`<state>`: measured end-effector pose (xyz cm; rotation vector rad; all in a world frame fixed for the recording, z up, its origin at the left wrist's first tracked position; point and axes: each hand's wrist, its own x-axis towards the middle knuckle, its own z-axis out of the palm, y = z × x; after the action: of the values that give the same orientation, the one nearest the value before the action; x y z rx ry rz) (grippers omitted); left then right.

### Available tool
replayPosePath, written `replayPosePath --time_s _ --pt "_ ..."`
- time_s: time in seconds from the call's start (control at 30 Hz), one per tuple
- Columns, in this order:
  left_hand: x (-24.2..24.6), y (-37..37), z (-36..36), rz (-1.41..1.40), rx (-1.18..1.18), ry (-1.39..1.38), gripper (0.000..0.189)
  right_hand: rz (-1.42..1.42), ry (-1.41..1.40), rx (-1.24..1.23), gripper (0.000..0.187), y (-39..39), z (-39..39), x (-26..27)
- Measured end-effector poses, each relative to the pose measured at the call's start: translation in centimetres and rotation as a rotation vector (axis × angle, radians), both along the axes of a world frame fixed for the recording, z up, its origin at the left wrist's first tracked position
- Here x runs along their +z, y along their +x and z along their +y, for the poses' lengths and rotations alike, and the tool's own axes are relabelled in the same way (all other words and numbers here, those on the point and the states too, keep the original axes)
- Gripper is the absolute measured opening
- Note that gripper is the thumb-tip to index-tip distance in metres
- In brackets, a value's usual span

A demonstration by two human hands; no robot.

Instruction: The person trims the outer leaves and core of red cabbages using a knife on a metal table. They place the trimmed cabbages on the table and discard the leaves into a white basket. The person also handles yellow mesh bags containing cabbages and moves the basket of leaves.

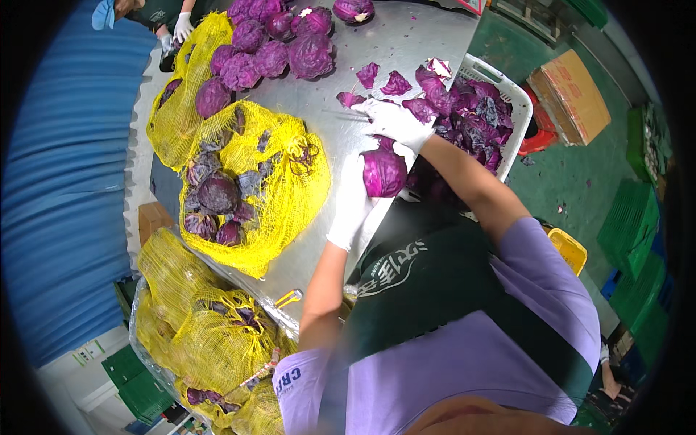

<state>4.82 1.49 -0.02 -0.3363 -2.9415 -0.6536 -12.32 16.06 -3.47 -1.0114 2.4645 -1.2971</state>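
Note:
My left hand point(350, 198), in a white glove, holds a trimmed, glossy red cabbage point(384, 174) at the near edge of the metal table point(296, 89). Just beyond the cabbage is my gloved right hand point(399, 124). From its fingers a thin blade, apparently a knife point(346, 115), points left over the tabletop; its handle is hidden in the grip. Loose cabbage leaves point(396, 84) lie near that hand. Beneath my right forearm, a white plastic crate point(522, 117) is heaped with purple outer leaves point(478, 117).
Several whole red cabbages point(310, 56) sit at the table's far end. An opened yellow mesh sack point(296, 190) holds more, near a yellow utility knife point(288, 298). Filled sacks point(217, 337) stand lower left. Another gloved person point(184, 27) works at upper left. A cardboard box point(571, 98) is right.

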Motion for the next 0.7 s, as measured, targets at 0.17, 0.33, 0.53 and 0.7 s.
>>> replayPosePath --time_s 0.17,0.33,0.53,0.7 --pt "-1.2 1.0 0.4 -0.083 0.190 0.296 0.100 0.322 0.047 -0.100 0.045 -0.8 1.6 -8.0" --pt "-1.0 0.8 0.6 -0.033 0.351 0.600 0.103 0.171 0.370 -0.297 0.046 0.7 10.8 -5.3" --pt "1.7 -2.3 2.7 -0.385 0.590 0.522 0.112 -0.042 0.383 -0.438 0.046 3.6 9.5 2.1" --pt "4.4 -4.5 3.0 -0.522 0.590 0.310 0.120 0.018 -0.142 -0.287 0.035 7.9 4.4 1.8"
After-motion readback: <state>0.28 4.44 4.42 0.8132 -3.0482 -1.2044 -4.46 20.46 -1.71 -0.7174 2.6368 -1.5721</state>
